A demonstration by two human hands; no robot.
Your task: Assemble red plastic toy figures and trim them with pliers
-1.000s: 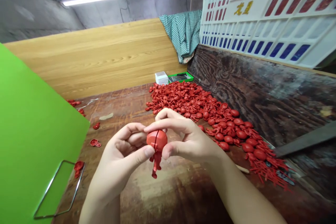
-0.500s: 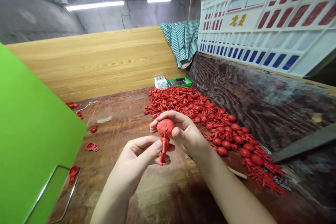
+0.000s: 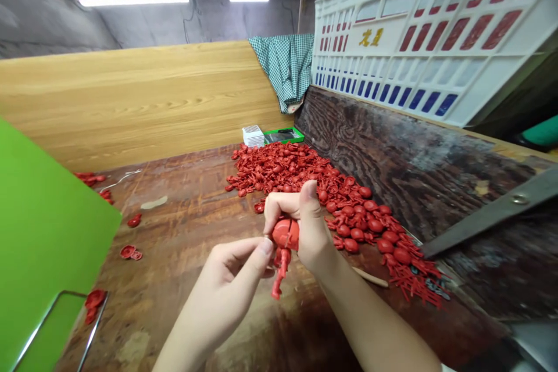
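A small red plastic figurine (image 3: 284, 235) with a big round head and thin legs is between my two hands, above the table. A dark seam line crosses its head. My left hand (image 3: 244, 279) pinches it at the left side between thumb and fingers. My right hand (image 3: 311, 232) is closed round the back and right side of the head, its thumb pointing up; some of its fingers are hidden behind the figurine. Beyond my right hand lies a heap of similar red figurines (image 3: 288, 168).
A white crate (image 3: 392, 64) stands on the dark wooden board at right. At left are a green panel (image 3: 47, 226), a bent metal wire stand (image 3: 93, 331) and loose red parts (image 3: 128, 252). A green tray (image 3: 300, 138) and white stack (image 3: 253, 136) sit at the back.
The figurine has moved slightly down and right in view. My right thumb has lifted off the head and points up. My left fingers have shifted from the legs up toward the head.
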